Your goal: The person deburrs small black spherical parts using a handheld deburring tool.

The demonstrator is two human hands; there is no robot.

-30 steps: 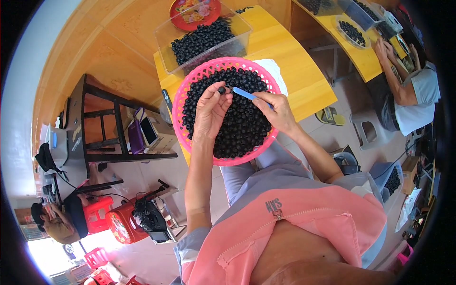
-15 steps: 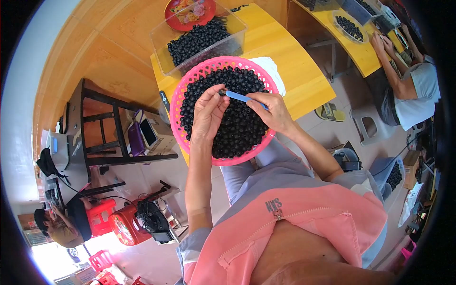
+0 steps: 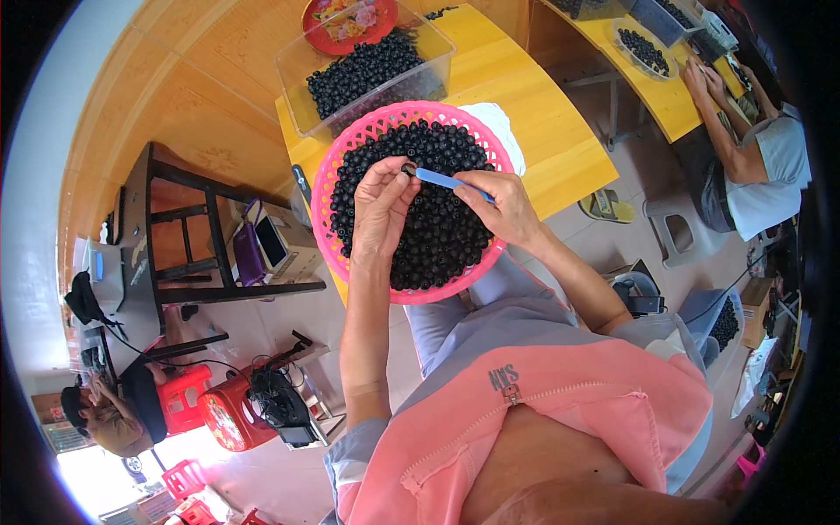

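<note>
A pink plastic basket (image 3: 320, 229) with a lattice rim sits in front of me, heaped with round black beads (image 3: 435, 249). Above it, my left hand (image 3: 380, 210) pinches a single black bead (image 3: 408, 169) between thumb and fingertips. My right hand (image 3: 503, 206) is closed round a slim blue-handled tool (image 3: 437, 178). The tool points left, and its tip meets the pinched bead; the tip itself is too small to make out.
On the yellow table (image 3: 551, 144), a clear plastic bin (image 3: 293, 96) of black beads stands behind the basket, near a red floral plate (image 3: 337, 44). A white cloth (image 3: 503, 131) lies beside the basket. Another person (image 3: 752, 162) works at the right-hand table; a black stand (image 3: 162, 236) is at left.
Both hands keep almost the same place over the basket. The bead has turned slightly in my left fingertips, against the tool's tip.
</note>
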